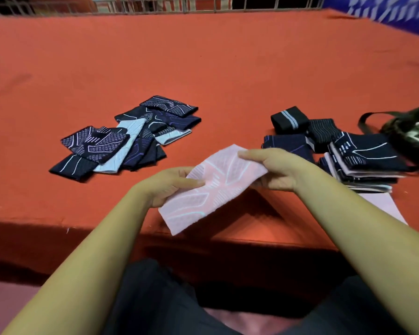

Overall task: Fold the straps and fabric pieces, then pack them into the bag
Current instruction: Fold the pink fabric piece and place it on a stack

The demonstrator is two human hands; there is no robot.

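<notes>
Student: Cloth at centre: how is it held?

Legend: A pink fabric piece (213, 187) with pale line patterning is stretched between both hands, lifted off the red table (203, 56). The left hand (165, 187) pinches its near-left edge, thumb on top and fingers beneath. The right hand (273, 170) grips the far-right corner, fingers curled over the edge. The lowest corner hangs above the table's near edge.

Student: Where do the edges and free room lie?

Legend: The near edge runs across below the hands, with dark trousers (155, 298) beneath it. The far edge meets a metal railing (155, 6). A wide band of red surface separates the railing from the cloth piles, and a gap lies between the two piles. To the left, a loose heap (128, 139) of dark and pale patterned pieces overlaps itself. To the right, a folded stack (365, 163) stands with two dark rolled straps (290, 119) behind it. The dark bag (411, 134) sits just beside the stack at the frame's right margin. A second pink piece (385, 204) lies flat near the stack, partly hidden by the right forearm.

Student: Any readable lettering?

Legend: Only line patterns can be made out, and blur prevents telling whether any label is present.
</notes>
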